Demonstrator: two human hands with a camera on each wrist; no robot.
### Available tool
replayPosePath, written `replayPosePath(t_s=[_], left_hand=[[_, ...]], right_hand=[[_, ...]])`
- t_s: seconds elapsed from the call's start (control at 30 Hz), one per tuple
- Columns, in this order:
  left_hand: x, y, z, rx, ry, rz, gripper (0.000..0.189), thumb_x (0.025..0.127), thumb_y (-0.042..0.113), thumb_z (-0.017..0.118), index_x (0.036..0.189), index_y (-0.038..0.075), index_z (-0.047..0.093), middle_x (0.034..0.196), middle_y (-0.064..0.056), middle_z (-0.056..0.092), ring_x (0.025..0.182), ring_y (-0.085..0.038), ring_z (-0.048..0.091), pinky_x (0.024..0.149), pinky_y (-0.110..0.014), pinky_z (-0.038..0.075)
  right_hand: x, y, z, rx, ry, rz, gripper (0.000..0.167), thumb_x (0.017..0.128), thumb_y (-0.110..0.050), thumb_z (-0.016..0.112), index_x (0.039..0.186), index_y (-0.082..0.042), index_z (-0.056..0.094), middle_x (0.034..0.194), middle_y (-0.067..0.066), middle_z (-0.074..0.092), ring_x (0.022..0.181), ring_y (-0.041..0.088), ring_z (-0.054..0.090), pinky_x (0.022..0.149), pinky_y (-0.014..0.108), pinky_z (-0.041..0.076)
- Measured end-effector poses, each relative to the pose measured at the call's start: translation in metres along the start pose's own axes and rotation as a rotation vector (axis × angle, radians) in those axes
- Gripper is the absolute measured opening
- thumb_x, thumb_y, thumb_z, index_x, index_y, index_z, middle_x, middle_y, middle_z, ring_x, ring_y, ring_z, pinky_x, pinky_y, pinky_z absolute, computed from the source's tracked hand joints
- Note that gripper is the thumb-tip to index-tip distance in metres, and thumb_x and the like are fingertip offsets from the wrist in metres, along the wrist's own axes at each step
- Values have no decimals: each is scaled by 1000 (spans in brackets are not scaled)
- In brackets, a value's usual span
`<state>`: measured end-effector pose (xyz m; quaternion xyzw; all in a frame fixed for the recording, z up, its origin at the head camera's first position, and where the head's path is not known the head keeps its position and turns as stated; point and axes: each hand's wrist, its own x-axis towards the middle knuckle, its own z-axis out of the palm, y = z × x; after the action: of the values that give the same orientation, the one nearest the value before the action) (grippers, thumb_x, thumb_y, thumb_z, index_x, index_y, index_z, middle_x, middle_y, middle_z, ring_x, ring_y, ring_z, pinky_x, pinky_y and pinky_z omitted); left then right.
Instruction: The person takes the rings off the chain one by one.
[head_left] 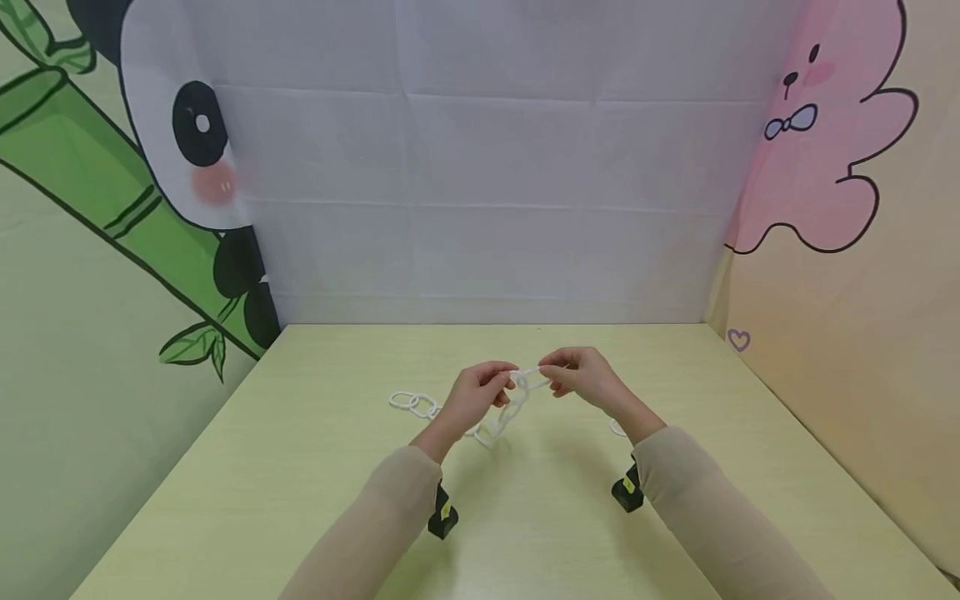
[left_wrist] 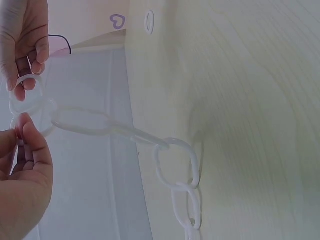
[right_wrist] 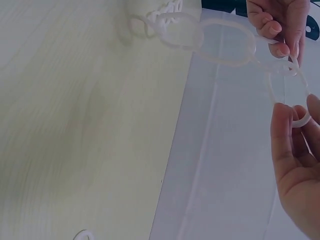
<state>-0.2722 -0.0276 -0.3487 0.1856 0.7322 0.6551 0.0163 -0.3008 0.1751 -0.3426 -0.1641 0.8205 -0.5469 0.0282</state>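
Observation:
A chain of white plastic links [head_left: 522,396] hangs between my hands and trails down to the table on the left. My left hand [head_left: 476,393] pinches a link near the chain's raised end. Opposite it, my right hand [head_left: 587,379] pinches the end link [right_wrist: 270,86] between thumb and fingers. In the left wrist view, the end link meets its neighbour near the left fingertips; whether the two are fully joined cannot be told. Lower chain links [left_wrist: 196,162] rest on the table. A loose white link [left_wrist: 146,22] lies apart, partly hidden by the right forearm in the head view.
The pale wooden table [head_left: 540,533] runs back to a white cloth wall [head_left: 487,258]. Printed side panels stand left and right. Black devices [head_left: 442,522] are strapped under both wrists, close above the table. Chain links [head_left: 402,406] lie beyond the left hand.

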Motion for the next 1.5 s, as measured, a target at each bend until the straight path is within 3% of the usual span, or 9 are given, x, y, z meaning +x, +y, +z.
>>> replayPosePath(t_s=[0.17, 0.43, 0.6, 0.8, 1.27, 1.5], left_hand=[[0, 2, 0, 12, 8, 4, 24, 95, 3, 48, 114, -10, 57, 82, -10, 59, 63, -12, 54, 64, -24, 48], [0, 3, 1, 14, 12, 12, 24, 96, 3, 48, 114, -9, 57, 93, -29, 57, 62, -11, 53, 64, -23, 48], [0, 3, 2, 15, 18, 13, 24, 95, 3, 48, 114, -10, 57, 91, -27, 58, 63, -12, 53, 65, -25, 49], [-1, 4, 2, 11, 21, 2, 25, 96, 3, 47, 115, -10, 56, 90, -25, 58, 63, -13, 53, 68, -29, 50], [0, 5, 4, -15, 20, 27, 23, 96, 1, 46, 112, -11, 56, 90, -28, 57, 63, -12, 52, 64, -24, 47], [-1, 5, 3, -10, 22, 33, 22, 95, 0, 46, 111, -11, 57, 88, -26, 57, 63, -12, 51, 64, -26, 47]], right_hand=[[-1, 2, 1, -22, -4, 9, 27, 90, -15, 61, 108, 5, 63, 91, 23, 59, 70, 24, 59, 70, 40, 52], [-2, 4, 4, -32, -11, -7, 28, 90, -13, 61, 108, 7, 63, 90, 19, 61, 72, 23, 59, 68, 33, 53], [-3, 4, 6, -35, -12, -14, 24, 90, -12, 61, 106, 6, 65, 88, 13, 62, 75, 25, 60, 68, 33, 53], [-1, 7, 9, -41, -27, -36, 21, 89, -10, 61, 101, 6, 66, 89, 17, 63, 71, 20, 59, 69, 38, 53], [-5, 6, 12, -80, -92, -101, 24, 91, -7, 57, 109, 7, 62, 98, 15, 62, 81, 35, 57, 65, 36, 53], [-8, 1, 12, -110, -111, -116, 22, 92, -6, 56, 108, 8, 62, 99, 17, 61, 76, 25, 57, 64, 37, 53]])
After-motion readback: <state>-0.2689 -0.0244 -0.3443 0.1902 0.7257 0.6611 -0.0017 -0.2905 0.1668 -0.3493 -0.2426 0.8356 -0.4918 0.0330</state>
